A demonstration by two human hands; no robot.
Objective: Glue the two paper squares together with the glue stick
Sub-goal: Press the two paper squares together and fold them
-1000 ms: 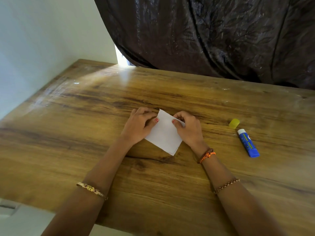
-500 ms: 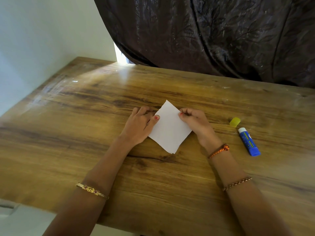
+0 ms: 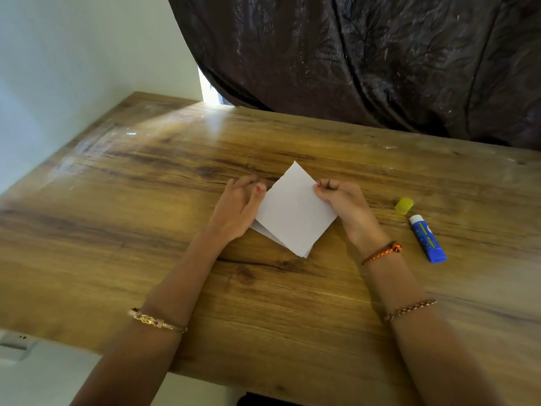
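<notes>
Two white paper squares lie stacked in the middle of the wooden table. The top paper square is turned like a diamond, and the lower paper square peeks out along its lower left edge. My left hand rests on the papers' left edge with the thumb on them. My right hand pinches the top square's right edge. The blue glue stick lies uncapped to the right, apart from both hands, with its yellow cap just beyond it.
A dark curtain hangs along the table's far edge. A pale wall stands at the left. The table's near edge runs below my forearms.
The top square has been unfolded or spread wider and shifted right. My right hand slid from its top corner to its right edge. The left hand has barely moved.
</notes>
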